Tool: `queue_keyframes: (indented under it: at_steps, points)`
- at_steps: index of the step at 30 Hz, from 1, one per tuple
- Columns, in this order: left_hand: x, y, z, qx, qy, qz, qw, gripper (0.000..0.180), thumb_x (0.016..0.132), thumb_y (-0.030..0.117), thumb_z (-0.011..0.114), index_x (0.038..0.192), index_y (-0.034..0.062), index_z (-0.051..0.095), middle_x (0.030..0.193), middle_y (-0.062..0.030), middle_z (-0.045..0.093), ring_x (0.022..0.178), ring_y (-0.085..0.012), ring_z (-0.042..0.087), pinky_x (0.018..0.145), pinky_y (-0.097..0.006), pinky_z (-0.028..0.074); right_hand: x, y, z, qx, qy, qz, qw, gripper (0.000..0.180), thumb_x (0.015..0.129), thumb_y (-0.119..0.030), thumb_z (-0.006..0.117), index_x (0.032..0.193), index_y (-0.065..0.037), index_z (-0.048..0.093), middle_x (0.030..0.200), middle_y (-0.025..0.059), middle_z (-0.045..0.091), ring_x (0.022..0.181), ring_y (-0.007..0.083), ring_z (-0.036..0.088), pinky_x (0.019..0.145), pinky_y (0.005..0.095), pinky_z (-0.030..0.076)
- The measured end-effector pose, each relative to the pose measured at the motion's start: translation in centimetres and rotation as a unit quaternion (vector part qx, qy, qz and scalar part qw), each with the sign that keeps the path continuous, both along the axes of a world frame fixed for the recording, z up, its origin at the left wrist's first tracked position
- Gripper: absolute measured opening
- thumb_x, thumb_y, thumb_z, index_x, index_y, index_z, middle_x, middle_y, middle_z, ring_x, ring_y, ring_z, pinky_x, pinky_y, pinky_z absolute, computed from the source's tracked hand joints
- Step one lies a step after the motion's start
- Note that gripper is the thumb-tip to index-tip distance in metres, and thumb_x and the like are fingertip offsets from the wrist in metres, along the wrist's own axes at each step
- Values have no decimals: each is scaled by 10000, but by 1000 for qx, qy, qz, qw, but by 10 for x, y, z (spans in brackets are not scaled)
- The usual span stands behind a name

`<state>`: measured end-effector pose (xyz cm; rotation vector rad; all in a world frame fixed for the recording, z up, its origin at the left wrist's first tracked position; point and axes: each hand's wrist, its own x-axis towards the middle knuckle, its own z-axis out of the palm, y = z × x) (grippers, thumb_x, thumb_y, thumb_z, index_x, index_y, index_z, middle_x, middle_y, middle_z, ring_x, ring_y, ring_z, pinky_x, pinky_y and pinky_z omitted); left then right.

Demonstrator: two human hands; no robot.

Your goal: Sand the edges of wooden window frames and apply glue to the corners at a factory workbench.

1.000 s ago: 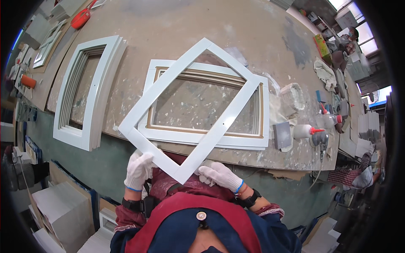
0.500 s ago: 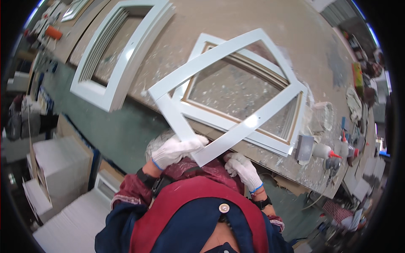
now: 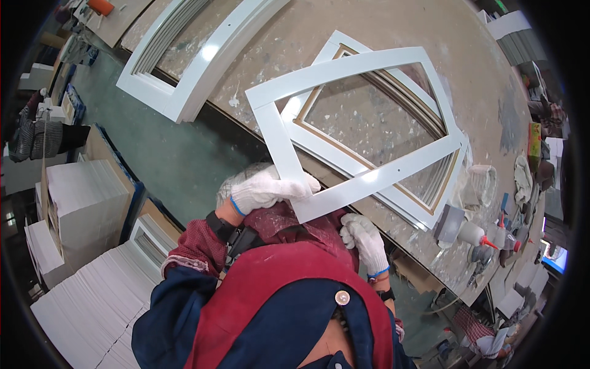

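In the head view, a white rectangular frame is tilted over the near edge of the workbench. My left hand, in a white knit glove, is closed on it by its near left corner. Under it on the bench lies a stack of white frames with brown inner edging, turned at a different angle. My gloved right hand is held by the red apron, right of the held frame's near corner and apart from it. Its fingers are curled in; whatever they may hold is hidden.
Another stack of white frames overhangs the bench at the upper left. A bottle with a red nozzle, a grey block and a clear plastic container stand at the right. White panels are piled at the lower left.
The held frame's near corner has shifted up and slightly right in view, with my left hand still on it. The bench and stacks sit differently in view as my head has turned.
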<state>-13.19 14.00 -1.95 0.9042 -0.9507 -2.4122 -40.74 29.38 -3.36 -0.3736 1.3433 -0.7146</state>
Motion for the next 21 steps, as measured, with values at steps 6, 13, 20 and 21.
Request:
queue_keyframes:
  at_steps: [6, 13, 20, 21]
  points:
    - [29, -31, -4, 2, 2, -31, 1000, 361, 798, 162, 736, 1064, -78, 690, 1026, -179, 713, 961, -243, 676, 883, -343, 523, -14, 10, 6, -32, -1, -21, 999, 310, 980, -218, 544, 1176, 16, 600, 835, 61, 631, 690, 130, 569, 613, 260, 478]
    - [48, -44, -2, -16, -88, 61, 994, 578, 909, 437, 663, 1209, -53, 594, 961, -142, 697, 874, -207, 692, 813, -340, 569, -61, 61, 18, -208, 15, -247, 946, 404, 999, -337, 564, 1213, 6, 576, 807, 91, 592, 659, 168, 547, 548, 283, 451]
    - [37, 2, 20, -36, -137, 113, 983, 456, 859, 191, 659, 1200, -72, 509, 919, -144, 648, 646, -196, 659, 556, -289, 528, -93, 33, 47, -294, 254, -344, 855, 374, 1020, -235, 527, 1283, 31, 527, 981, 90, 611, 757, 139, 565, 638, 256, 489]
    - [37, 4, 18, -40, -136, 105, 984, 456, 859, 191, 659, 1200, -72, 509, 919, -144, 648, 646, -196, 659, 556, -289, 528, -93, 20, 56, -277, 286, -362, 843, 363, 1010, -175, 531, 1314, 23, 517, 1009, 72, 612, 753, 118, 564, 649, 249, 492]
